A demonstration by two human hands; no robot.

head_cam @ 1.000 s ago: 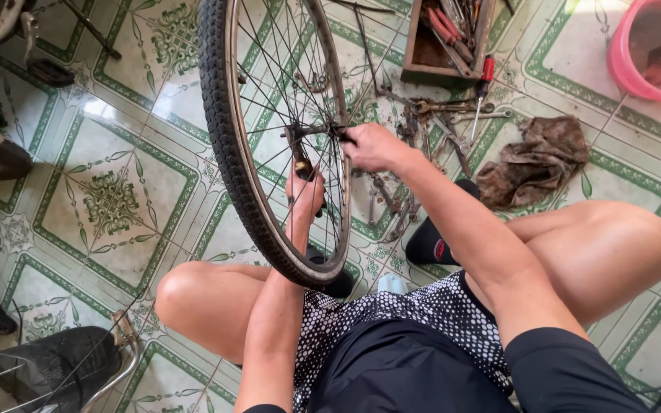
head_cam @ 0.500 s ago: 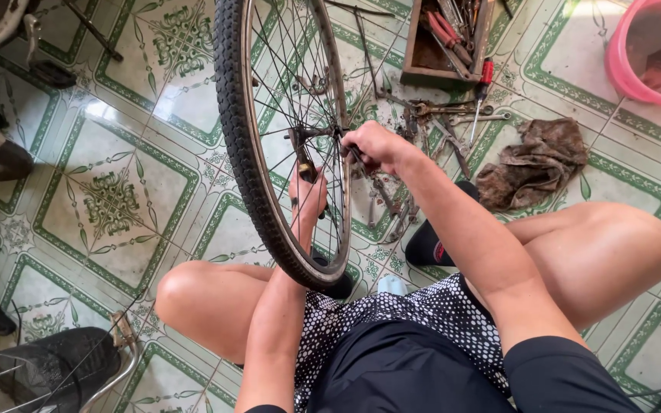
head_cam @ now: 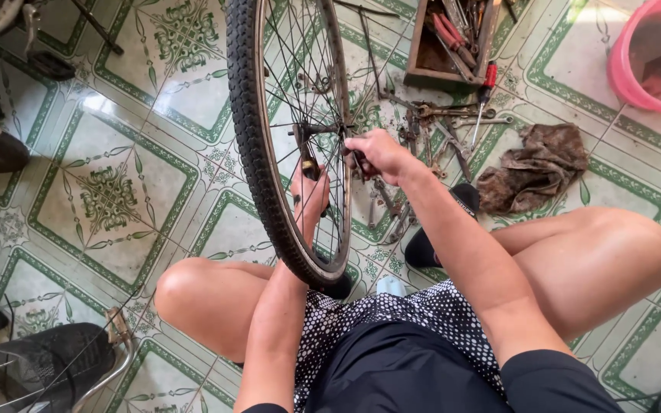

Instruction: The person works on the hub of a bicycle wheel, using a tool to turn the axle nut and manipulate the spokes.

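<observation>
Here, one upright bicycle wheel point(head_cam: 284, 138) is steadied between the knees, its hub gripped by the closed right hand point(head_cam: 372, 153) and a dark tool clasped by the left hand point(head_cam: 311, 191), open tiled floor point(head_cam: 116, 191) leftward.

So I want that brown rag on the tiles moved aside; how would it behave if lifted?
The brown rag lies crumpled in soft folds, so it would probably droop limply. It looks thin, so likely light. Being cloth, it shouldn't roll or slip.

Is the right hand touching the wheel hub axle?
Touching. The head view shows the right hand closed over the end of the hub axle of the bicycle wheel, with no gap between fingers and axle.
</observation>
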